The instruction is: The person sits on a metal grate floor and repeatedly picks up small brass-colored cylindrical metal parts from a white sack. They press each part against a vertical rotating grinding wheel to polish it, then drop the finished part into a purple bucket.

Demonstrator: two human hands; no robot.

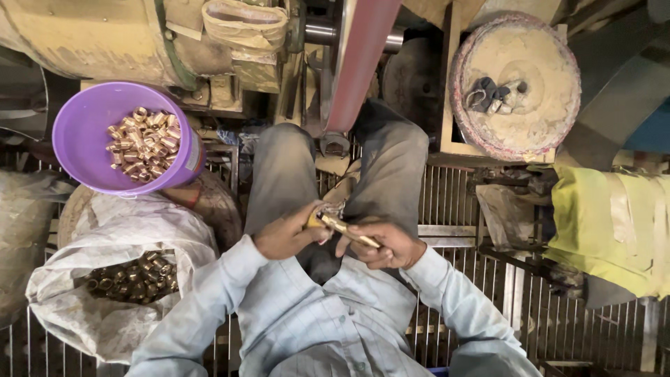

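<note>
My left hand [287,236] and my right hand [382,246] meet over my lap, between my grey trouser legs. Together they hold a short brass rod [347,230] that lies slanted from upper left to lower right. The left fingers pinch its upper end, where a small brass ring [315,220] sits. My right hand cradles the lower end. A purple bucket [82,115] of shiny brass rings [144,143] stands to my left. Below it an open white sack [105,230] holds duller brass rings [132,276].
A reddish belt [359,59] runs up from a machine in front of my knees. A round dusty tray [516,84] with dark rags sits at the upper right. Yellow-green cloth [611,223] lies at the right. Under me is a metal grate floor [453,202].
</note>
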